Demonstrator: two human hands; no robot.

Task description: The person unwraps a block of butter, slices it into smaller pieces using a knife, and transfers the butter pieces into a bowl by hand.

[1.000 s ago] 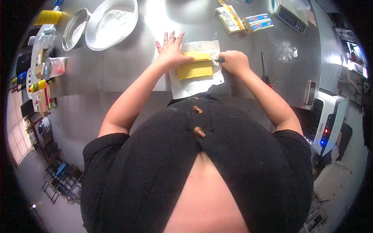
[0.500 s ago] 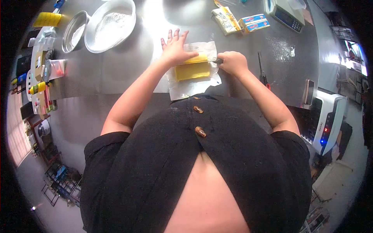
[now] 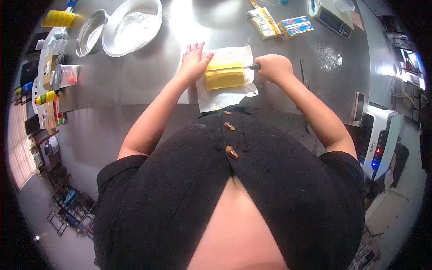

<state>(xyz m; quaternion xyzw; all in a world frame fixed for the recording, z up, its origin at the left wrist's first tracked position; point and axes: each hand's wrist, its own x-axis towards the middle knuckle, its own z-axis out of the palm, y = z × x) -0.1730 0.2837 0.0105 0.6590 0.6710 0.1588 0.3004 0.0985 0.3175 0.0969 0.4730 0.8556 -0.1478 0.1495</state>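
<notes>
A yellow block of butter (image 3: 225,80) lies on its opened white wrapper (image 3: 211,102), with a narrower yellow strip behind the knife. My right hand (image 3: 275,68) is closed around the dark handle of a knife (image 3: 229,69). The thin blade runs sideways across the butter, between the front block and the back strip. How deep it sits I cannot tell. My left hand (image 3: 195,63) is open, fingers stretched forward, at the left end of the butter and wrapper. Its thumb is close to the back strip; whether it touches the butter is unclear.
Two metal bowls (image 3: 155,33) (image 3: 79,42) with white powder stand back left. Butter packets (image 3: 295,28) and a scale (image 3: 335,20) are at the back right. Scissors (image 3: 302,67) lie beyond my right forearm, near a phone (image 3: 358,107) at the table edge.
My left hand has drawn back left, off the top of the butter, with its fingers closer together. My right hand and the knife have shifted slightly right. The view has moved a little.
</notes>
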